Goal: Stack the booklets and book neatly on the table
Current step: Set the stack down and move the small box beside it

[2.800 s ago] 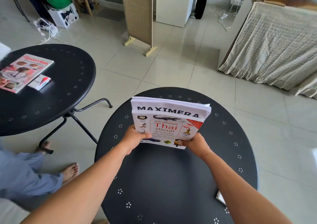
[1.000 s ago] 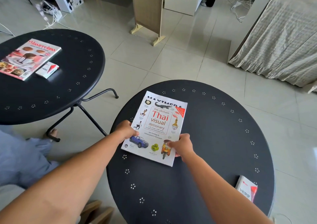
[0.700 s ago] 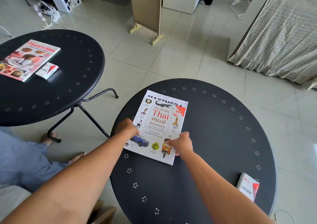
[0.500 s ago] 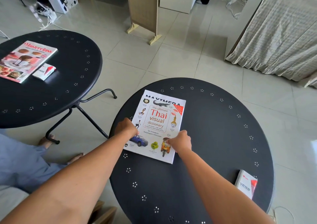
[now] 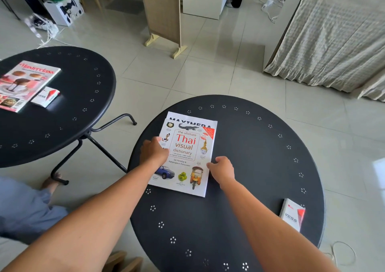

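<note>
A white "Thai visual dictionary" book (image 5: 185, 146) lies flat on top of white booklets; the top edge of one marked "MAXIMERA" (image 5: 189, 120) shows beyond it. The stack rests on the left part of a round black table (image 5: 260, 167). My left hand (image 5: 153, 153) lies curled over the stack's left edge. My right hand (image 5: 223, 170) has its fingers curled against the right edge. Both hands touch the stack from its sides.
A small white and red VESS box (image 5: 292, 214) sits near the table's right rim. A second black table (image 5: 73, 115) at the left holds a magazine (image 5: 23, 84) and another small box (image 5: 44, 96). Someone's bare foot (image 5: 51, 183) is by its leg.
The stack, earlier held up on its edge, now lies flat on the table. My hands have slid from its near edge up along its left and right sides.
</note>
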### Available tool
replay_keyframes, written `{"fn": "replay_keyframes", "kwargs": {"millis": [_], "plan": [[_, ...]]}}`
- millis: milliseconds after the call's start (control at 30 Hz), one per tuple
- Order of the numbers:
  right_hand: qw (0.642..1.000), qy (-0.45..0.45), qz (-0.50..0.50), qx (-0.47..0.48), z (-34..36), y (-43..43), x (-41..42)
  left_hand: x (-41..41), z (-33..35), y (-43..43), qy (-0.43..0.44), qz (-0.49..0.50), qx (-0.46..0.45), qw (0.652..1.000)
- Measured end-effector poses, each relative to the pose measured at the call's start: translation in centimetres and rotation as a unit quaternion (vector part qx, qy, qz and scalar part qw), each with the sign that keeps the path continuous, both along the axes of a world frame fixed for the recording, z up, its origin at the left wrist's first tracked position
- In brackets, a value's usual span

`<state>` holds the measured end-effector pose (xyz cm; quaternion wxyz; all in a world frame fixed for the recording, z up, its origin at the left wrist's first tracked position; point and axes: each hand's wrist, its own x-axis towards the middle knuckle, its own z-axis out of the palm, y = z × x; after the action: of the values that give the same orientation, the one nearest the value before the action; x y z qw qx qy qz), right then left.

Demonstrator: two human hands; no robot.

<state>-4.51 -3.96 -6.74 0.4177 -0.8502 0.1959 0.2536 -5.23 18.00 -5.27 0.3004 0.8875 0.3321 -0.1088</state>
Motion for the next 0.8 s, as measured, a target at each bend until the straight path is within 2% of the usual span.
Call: {"fn": "replay_keyframes", "kwargs": {"millis": [133,400,533,633,700,800], "plan": [[0.997,-0.043,-0.063,0.01,0.1,-2.9,0.0,0.2,0.7,-3.0,-0.07,-0.064,-0.059,0.994],[0.989,-0.047,-0.137,-0.042,1.3,-12.0,-1.1,-0.7,0.7,-13.0,0.006,-0.178,-0.166,0.97],[0.981,-0.045,-0.172,-0.078,1.5,-17.2,-3.2,-1.3,-0.2,-18.3,0.032,-0.232,-0.171,0.957],[0.974,-0.042,-0.199,-0.098,1.3,-19.9,-4.8,-1.3,-0.7,-19.6,0.018,-0.249,-0.114,0.962],[0.97,-0.038,-0.209,-0.119,0.9,-21.3,-5.9,-1.1,-0.7,-19.4,-0.016,-0.252,-0.012,0.967],[0.965,-0.019,-0.194,-0.177,0.1,-22.1,-7.5,-0.9,-1.2,-17.9,-0.032,-0.262,0.116,0.958]]}}
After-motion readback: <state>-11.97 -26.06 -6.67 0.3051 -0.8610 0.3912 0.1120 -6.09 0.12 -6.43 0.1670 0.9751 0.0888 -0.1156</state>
